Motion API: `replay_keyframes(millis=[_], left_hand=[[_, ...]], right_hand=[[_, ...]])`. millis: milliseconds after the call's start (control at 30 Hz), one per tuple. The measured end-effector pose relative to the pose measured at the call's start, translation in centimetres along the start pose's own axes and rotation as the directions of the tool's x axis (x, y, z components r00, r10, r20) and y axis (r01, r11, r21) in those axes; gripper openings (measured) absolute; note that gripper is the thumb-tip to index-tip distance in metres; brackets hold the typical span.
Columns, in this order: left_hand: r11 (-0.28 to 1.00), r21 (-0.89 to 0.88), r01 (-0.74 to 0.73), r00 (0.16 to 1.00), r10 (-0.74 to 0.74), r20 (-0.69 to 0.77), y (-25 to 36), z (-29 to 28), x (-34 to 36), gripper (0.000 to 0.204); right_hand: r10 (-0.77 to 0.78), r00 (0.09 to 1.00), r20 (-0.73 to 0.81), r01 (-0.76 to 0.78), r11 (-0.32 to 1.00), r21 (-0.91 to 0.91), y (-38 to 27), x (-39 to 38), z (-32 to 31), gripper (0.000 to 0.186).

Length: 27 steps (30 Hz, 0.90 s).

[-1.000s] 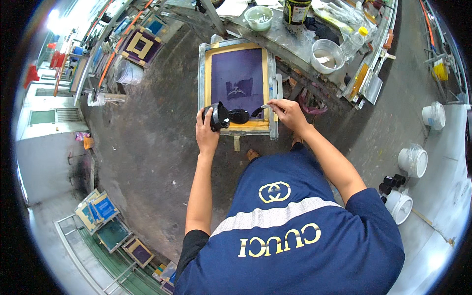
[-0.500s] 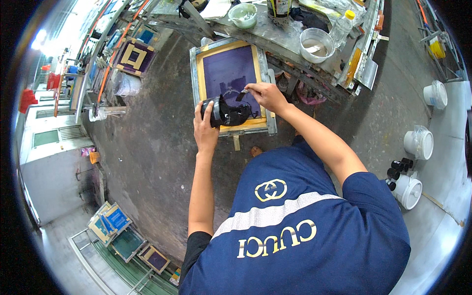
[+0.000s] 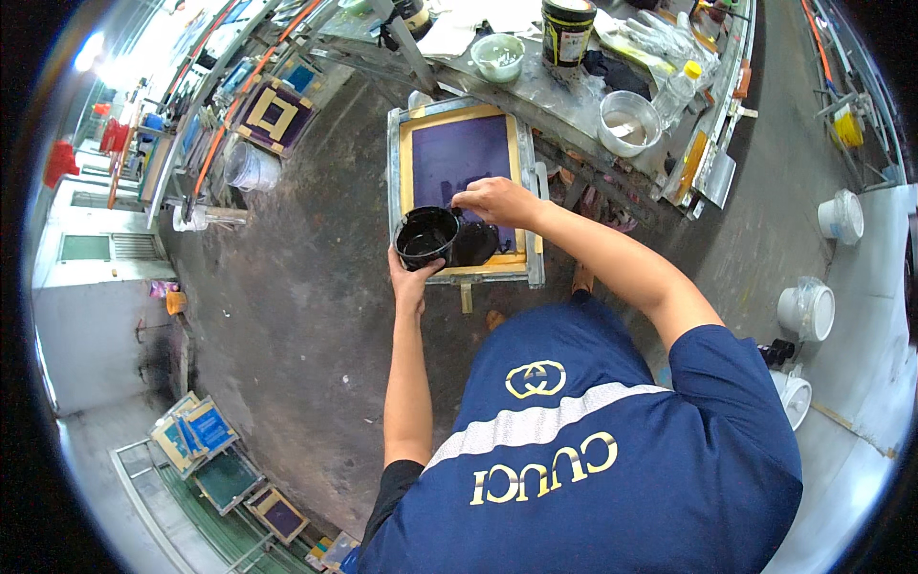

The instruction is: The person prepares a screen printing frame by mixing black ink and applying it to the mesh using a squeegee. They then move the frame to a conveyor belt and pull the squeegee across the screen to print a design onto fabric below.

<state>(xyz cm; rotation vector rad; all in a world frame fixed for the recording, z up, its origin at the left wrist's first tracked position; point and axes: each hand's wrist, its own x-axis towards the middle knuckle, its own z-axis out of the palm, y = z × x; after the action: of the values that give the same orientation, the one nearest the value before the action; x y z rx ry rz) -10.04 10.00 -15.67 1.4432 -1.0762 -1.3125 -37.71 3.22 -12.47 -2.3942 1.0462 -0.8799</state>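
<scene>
My left hand [image 3: 411, 280] grips a black tub [image 3: 417, 254] from below and its left side. The tub's open mouth faces up toward me, and dark ink coats the inside. Close to the tub's right rim, my right hand [image 3: 502, 203] is closed on a small spatula, whose blade is now mostly hidden. Beneath both hands is a screen printing frame [image 3: 394, 163] with purple mesh [image 3: 463, 153] and yellow tape borders. A glossy pool of black ink [image 3: 476, 247] lies on its near end, right of the tub.
A cluttered workbench [image 3: 564, 94] beyond the frame bears a bowl [image 3: 497, 65], a dark jar [image 3: 566, 43], a clear tub [image 3: 628, 132] and a yellow-capped bottle [image 3: 677, 94]. White buckets [image 3: 805, 312] line the right wall. Several screens [image 3: 228, 475] lean at lower left.
The tub has turned from tipped over the mesh to more upright, its mouth now showing. My right hand has moved left and down to the tub's rim with the spatula.
</scene>
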Motion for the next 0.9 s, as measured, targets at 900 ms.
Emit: replay_keyframes(millis=[900], left_hand=[[0.978,-0.208,-0.01,0.992,0.035,0.119,-2.2,7.0,0.5,0.096]], right_hand=[[0.271,0.946,-0.177,-0.316,0.894,-0.318,-1.6,2.6,-4.8,0.045]])
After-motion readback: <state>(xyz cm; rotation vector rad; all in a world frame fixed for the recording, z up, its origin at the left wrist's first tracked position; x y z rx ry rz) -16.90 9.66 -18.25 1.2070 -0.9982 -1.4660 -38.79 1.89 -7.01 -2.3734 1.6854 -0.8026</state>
